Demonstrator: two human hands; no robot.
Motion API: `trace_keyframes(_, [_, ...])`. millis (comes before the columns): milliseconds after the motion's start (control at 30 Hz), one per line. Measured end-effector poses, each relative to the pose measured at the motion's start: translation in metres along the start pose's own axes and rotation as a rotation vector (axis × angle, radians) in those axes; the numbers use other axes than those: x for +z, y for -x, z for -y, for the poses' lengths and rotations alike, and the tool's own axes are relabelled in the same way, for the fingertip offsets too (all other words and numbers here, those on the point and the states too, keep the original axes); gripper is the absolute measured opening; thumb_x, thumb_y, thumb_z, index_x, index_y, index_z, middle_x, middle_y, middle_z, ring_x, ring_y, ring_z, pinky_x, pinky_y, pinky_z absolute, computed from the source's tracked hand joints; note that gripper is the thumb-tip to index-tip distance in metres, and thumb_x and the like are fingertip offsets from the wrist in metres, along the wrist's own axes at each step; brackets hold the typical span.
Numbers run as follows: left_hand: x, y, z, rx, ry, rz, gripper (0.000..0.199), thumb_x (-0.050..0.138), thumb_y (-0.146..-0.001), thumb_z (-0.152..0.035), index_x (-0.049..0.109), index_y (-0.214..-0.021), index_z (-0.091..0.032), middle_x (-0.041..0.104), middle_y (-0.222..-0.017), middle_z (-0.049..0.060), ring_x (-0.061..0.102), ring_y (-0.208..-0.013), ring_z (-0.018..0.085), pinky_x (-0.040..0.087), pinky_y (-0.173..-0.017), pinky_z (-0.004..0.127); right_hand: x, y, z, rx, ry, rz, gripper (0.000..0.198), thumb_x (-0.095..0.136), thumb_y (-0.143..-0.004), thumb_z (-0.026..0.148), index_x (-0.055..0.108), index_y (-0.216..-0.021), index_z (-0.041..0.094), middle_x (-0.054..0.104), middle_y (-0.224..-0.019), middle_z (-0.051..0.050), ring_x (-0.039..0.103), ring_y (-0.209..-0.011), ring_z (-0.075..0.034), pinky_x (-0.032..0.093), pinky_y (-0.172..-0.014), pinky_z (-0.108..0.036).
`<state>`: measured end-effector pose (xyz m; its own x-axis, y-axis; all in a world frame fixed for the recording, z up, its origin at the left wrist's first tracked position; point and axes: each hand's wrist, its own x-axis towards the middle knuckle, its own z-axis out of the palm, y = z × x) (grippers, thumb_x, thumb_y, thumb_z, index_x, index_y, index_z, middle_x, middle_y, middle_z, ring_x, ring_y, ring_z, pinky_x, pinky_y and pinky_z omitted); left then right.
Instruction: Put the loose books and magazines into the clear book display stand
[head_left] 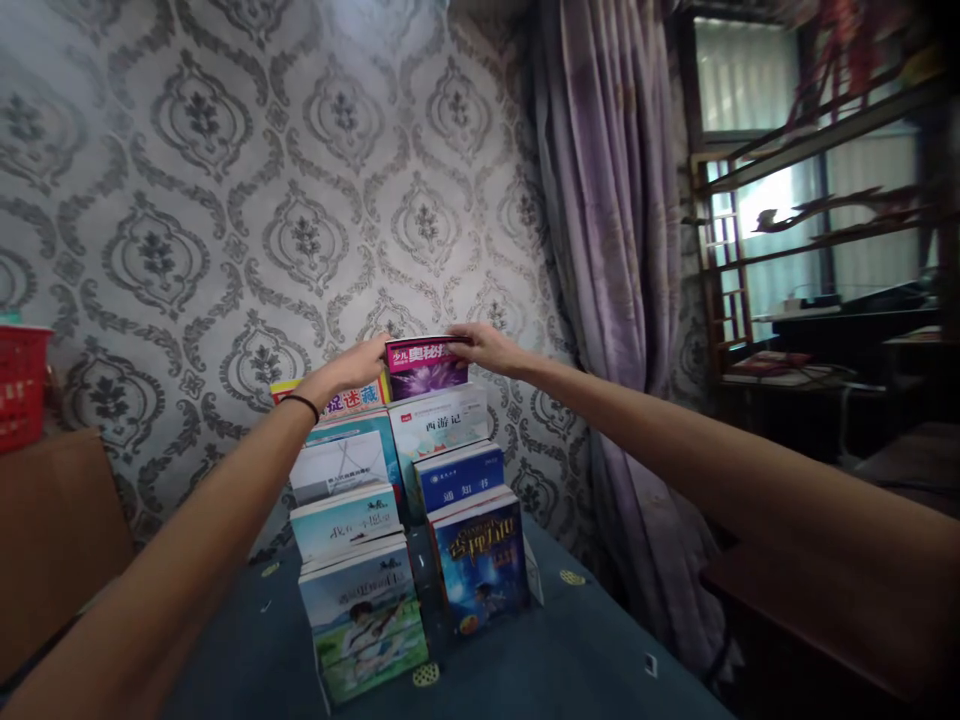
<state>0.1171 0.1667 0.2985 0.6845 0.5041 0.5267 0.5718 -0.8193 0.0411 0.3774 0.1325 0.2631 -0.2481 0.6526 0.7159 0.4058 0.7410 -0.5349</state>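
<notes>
Fingers of the left hand point(361, 364) and right hand point(487, 348) are clamping the purple book point(426, 378) between them, best pressing evenly to keep it upright.

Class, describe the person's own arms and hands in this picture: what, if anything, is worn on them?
The left hand is ungloved, with a thin, dark band around its wrist. The right hand is ungloved too, its wrist without a band. No sleeves show on the visible forearms.
</notes>
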Motion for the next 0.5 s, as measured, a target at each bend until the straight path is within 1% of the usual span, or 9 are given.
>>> trace_keyframes(100, [-0.0003, 0.0006, -0.0019, -0.008, 0.040, 0.010, 0.021, 0.058, -0.082, -0.021, 0.059, -0.103, -0.019, 0.071, -0.108, 0.008, 0.063, -0.107, 0.024, 0.052, -0.093, 0.034, 0.0008, -0.0032, 0.0006, 0.017, 0.004, -0.009, 0.004, 0.068, -0.079, 0.020, 0.067, -0.083, 0.018, 0.065, -0.074, 0.001, 0.064, -0.067, -0.014, 0.060, -0.062, -0.027])
trace_keyframes(200, [-0.0007, 0.0007, -0.0025, -0.026, 0.041, -0.002, 0.024, 0.061, -0.081, -0.023, 0.058, -0.105, -0.019, 0.072, -0.106, 0.008, 0.064, -0.107, 0.025, 0.052, -0.093, 0.035, -0.0014, -0.0046, 0.0019, 0.031, -0.040, -0.014, 0.007, 0.069, -0.079, 0.021, 0.066, -0.084, 0.018, 0.064, -0.073, 0.001, 0.063, -0.066, -0.014, 0.061, -0.063, -0.029])
trace_keyframes(367, [0.0012, -0.0016, 0.0018, -0.023, 0.068, -0.016, 0.033, 0.064, -0.080, -0.023, 0.056, -0.111, -0.018, 0.072, -0.109, 0.010, 0.064, -0.109, 0.026, 0.052, -0.095, 0.037, -0.0023, -0.0008, 0.0023, -0.020, -0.094, -0.028, 0.009, 0.068, -0.079, 0.024, 0.066, -0.086, 0.018, 0.063, -0.076, 0.000, 0.064, -0.070, -0.014, 0.062, -0.066, -0.028])
trace_keyframes(500, [0.0026, -0.0028, 0.0029, -0.014, 0.077, -0.006, 0.033, 0.065, -0.079, -0.022, 0.056, -0.111, -0.019, 0.074, -0.108, 0.009, 0.065, -0.109, 0.025, 0.052, -0.094, 0.036, 0.0016, 0.0034, -0.0020, -0.023, -0.118, -0.037, 0.011, 0.068, -0.079, 0.024, 0.065, -0.087, 0.018, 0.062, -0.081, 0.000, 0.063, -0.071, -0.013, 0.061, -0.068, -0.027])
